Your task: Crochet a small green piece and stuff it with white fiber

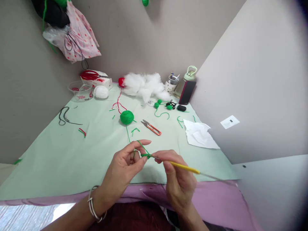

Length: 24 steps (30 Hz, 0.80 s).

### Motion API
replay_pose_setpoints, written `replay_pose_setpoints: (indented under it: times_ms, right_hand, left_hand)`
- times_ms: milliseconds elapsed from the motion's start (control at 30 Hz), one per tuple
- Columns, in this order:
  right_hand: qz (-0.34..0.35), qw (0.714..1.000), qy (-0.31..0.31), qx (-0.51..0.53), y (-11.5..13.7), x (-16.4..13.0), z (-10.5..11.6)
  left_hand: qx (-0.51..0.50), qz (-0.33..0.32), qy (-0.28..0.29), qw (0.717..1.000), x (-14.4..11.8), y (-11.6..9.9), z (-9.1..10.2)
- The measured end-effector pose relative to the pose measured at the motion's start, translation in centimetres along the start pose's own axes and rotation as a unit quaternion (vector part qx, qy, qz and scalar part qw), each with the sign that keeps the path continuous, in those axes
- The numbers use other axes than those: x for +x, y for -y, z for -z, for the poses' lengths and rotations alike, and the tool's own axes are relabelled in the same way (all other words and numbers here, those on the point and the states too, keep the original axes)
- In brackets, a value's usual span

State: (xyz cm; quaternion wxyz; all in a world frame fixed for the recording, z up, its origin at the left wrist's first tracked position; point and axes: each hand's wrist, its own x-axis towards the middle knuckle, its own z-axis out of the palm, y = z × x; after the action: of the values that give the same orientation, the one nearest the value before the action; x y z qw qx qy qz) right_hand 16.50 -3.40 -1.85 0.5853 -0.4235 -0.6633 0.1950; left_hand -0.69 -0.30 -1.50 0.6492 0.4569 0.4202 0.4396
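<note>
My left hand (127,165) pinches a small green crochet piece (145,156) between thumb and fingers. A strand of green yarn runs over its raised index finger and back to a green yarn ball (126,117) on the table. My right hand (179,176) grips a crochet hook (186,167) with a yellow handle, held like a pen. The hook's thin metal tip meets the green piece; whether it is inside a stitch is too small to tell. Beyond my hands lie orange thread snips (151,127), blades apart.
White stuffing (145,85) is heaped at the back beside a red yarn ball (121,82). A bottle (184,83), a phone (187,92) and a pen cup (171,84) stand back right. Crumpled paper (199,134) lies right; red-handled scissors (91,75) rest on a box back left.
</note>
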Motion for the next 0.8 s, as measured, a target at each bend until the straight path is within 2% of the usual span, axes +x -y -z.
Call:
replay_pose_setpoints:
  times_ms: [133, 233, 267, 333, 433, 500, 567, 667, 800]
  right_hand:
    - [0.114, 0.983, 0.027, -0.138, -0.7, -1.0, -0.5]
    - [0.155, 0.966, -0.004, -0.205, -1.3, -1.5, -0.9]
    - [0.14, 0.972, -0.015, -0.187, -1.3, -1.4, -0.9]
    - [0.065, 0.992, -0.038, -0.098, -1.1, -1.1, -0.8]
    - [-0.049, 0.994, -0.084, 0.049, -0.6, -0.2, -0.7]
    - [-0.074, 0.989, -0.082, 0.098, -0.3, 0.4, -0.7]
    - [-0.072, 0.99, -0.059, 0.103, -0.2, 0.6, -0.9]
    - [-0.044, 0.997, -0.046, 0.047, -0.4, 0.2, -1.3]
    - [0.088, 0.991, -0.034, -0.098, -1.1, -1.0, -1.4]
  left_hand:
    - [-0.023, -0.002, -0.02, 1.0, -0.1, -0.1, -0.8]
    - [-0.137, 0.078, 0.027, 0.987, 0.2, -0.5, -0.9]
    - [-0.175, 0.108, 0.046, 0.978, 0.3, -0.6, -0.8]
    - [-0.226, 0.136, 0.063, 0.963, 0.6, -0.8, -0.5]
    - [-0.239, 0.117, 0.055, 0.963, 0.8, -1.2, 0.0]
    - [-0.216, 0.105, 0.061, 0.969, 0.7, -1.3, 0.0]
    - [-0.188, 0.092, 0.068, 0.975, 0.4, -1.2, -0.3]
    - [-0.154, 0.071, 0.05, 0.984, 0.1, -0.9, -0.8]
    - [-0.177, 0.081, 0.037, 0.98, 0.3, -0.4, -1.1]
